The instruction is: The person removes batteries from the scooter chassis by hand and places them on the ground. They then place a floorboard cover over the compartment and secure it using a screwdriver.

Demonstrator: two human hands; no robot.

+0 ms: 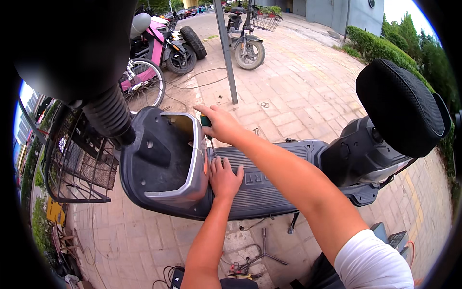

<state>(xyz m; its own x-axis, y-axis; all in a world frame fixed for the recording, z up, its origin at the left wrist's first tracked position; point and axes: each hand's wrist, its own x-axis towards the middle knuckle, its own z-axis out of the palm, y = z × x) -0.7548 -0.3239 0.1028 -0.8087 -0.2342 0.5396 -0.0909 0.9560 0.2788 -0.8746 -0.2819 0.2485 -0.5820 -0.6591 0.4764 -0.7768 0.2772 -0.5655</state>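
An electric scooter stands crosswise before me, with its ribbed dark footboard (288, 153) between the front compartment (166, 159) and the black seat (402, 108). My right hand (224, 126) reaches over the footboard to the far side of the compartment. It is closed round the green and black handle of a screwdriver (206, 120), index finger stretched out along the top. The shaft points down to where the grey-trimmed panel meets the footboard; its tip is hard to make out. Fingers spread, my left hand (225, 179) rests at the footboard's front end beside the panel, holding nothing.
A metal pole (227, 58) rises beyond the scooter. Farther off are a pink two-wheeler (153, 45) and another parked scooter (249, 50). On the paving nearer me lie a cross-shaped wrench (264, 251) and yellow-handled pliers (244, 276). A wire basket (84, 161) hangs at the left.
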